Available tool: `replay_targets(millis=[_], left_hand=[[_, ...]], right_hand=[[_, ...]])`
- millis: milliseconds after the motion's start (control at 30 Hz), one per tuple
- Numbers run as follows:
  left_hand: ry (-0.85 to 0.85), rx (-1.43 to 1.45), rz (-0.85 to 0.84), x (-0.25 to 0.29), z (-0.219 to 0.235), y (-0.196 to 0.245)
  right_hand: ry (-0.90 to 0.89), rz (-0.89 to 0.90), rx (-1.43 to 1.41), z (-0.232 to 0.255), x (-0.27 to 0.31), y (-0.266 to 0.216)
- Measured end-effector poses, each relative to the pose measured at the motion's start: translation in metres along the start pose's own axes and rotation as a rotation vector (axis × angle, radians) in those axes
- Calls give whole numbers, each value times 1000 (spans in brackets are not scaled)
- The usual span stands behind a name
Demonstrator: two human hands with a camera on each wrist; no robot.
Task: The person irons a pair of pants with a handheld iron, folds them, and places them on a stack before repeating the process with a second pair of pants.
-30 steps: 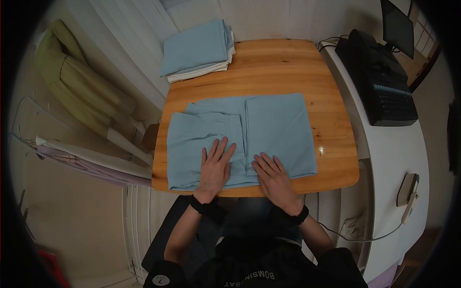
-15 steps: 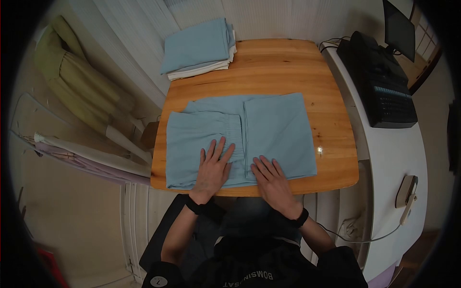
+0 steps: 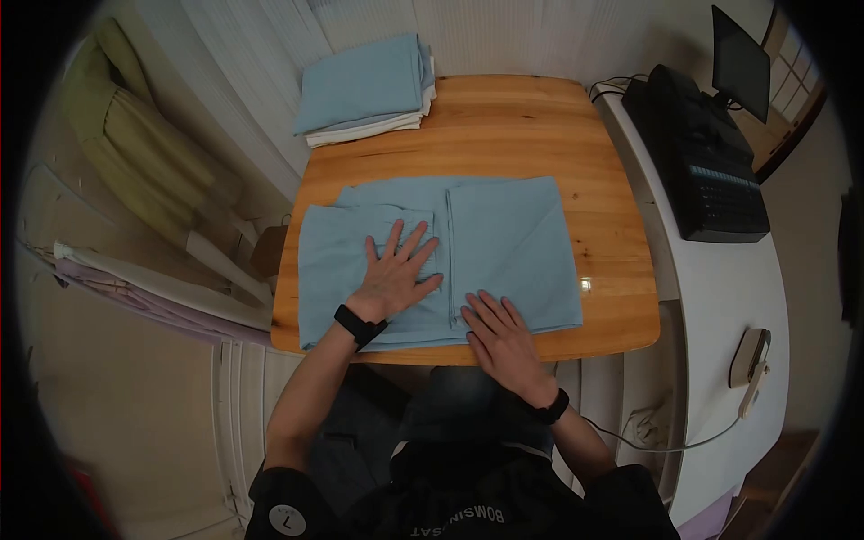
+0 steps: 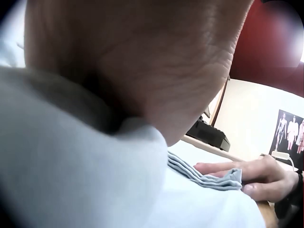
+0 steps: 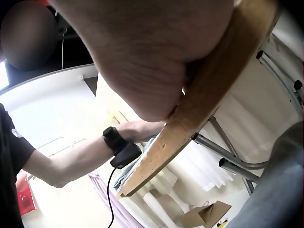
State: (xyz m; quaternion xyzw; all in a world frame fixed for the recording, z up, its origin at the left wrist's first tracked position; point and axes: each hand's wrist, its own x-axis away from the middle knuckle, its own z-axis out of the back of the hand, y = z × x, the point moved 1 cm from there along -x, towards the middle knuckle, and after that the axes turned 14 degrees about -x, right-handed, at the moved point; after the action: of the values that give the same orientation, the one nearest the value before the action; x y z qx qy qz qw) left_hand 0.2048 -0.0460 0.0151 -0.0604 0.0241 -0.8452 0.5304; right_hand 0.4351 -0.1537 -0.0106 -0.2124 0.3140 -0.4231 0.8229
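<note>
A pair of light blue elastic-waist trousers (image 3: pixel 513 234) lies partly folded on the wooden table, with a squared, layered panel on the right and the gathered waistband (image 3: pixel 416 216) on the left. My left hand (image 3: pixel 393 274) rests palm down across the waistband part, fingers spread. At the near edge of the folded panel, my right hand (image 3: pixel 504 342) lies with straight fingers on the cloth. The left wrist view shows stacked fabric folds (image 4: pixel 204 179) next to the right hand's fingers. In the right wrist view, the palm heel is at the table edge (image 5: pixel 161 152).
A stack of folded blue and white cloth (image 3: pixel 364 90) sits at the table's far left corner. On the right, a white counter (image 3: pixel 720 297) carries a black register with keyboard (image 3: pixel 720 198). A mannequin in a green dress (image 3: pixel 135 144) stands at left.
My left hand has slid forward over the waistband, its fingers spreading wider. The right hand stays at the near edge of the folded panel.
</note>
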Motion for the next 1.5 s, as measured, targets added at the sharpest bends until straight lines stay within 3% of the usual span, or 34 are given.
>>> replay_targets(millis=[133, 200, 333, 533, 800, 867, 933, 1000, 1033, 1100, 1167, 1233, 1267, 1333, 1433, 1500], left_hand=[[-109, -84, 68, 7, 7, -11], [-14, -24, 79, 12, -4, -13], [-1, 44, 80, 16, -11, -21], [-124, 1, 62, 20, -2, -33], [-73, 58, 54, 20, -26, -42], [-59, 65, 66, 18, -26, -43], [-78, 78, 54, 21, -24, -41], [-66, -2, 64, 23, -8, -32], [-58, 2, 63, 24, -3, -23], [173, -203, -72, 28, 11, 7], [251, 5, -216, 30, 27, 58], [266, 120, -309, 24, 32, 110], [314, 173, -315, 19, 27, 133], [397, 279, -272, 9, 13, 176], [431, 328, -165, 0, 3, 217], [479, 362, -105, 3, -3, 232]], right_hand=[[-7, -13, -15, -2, 1, 0], [-31, -16, -12, -2, 0, -1], [-32, -5, 4, -2, -1, -2], [-2, 5, 8, -1, 1, -2], [-31, 42, 43, 7, 0, 1], [-82, -87, -396, 29, 1, 13], [159, -234, -479, 73, -8, 22], [257, -421, -482, 113, -14, 54], [254, -502, -431, 131, -22, 72], [247, -597, -296, 156, -42, 123], [248, -598, -211, 155, -76, 170], [226, -859, -118, 154, -111, 195], [232, -840, -110, 149, -122, 201], [45, -929, -376, 130, -137, 208], [144, -776, -188, 108, -137, 207], [155, -756, -268, 111, -127, 213]])
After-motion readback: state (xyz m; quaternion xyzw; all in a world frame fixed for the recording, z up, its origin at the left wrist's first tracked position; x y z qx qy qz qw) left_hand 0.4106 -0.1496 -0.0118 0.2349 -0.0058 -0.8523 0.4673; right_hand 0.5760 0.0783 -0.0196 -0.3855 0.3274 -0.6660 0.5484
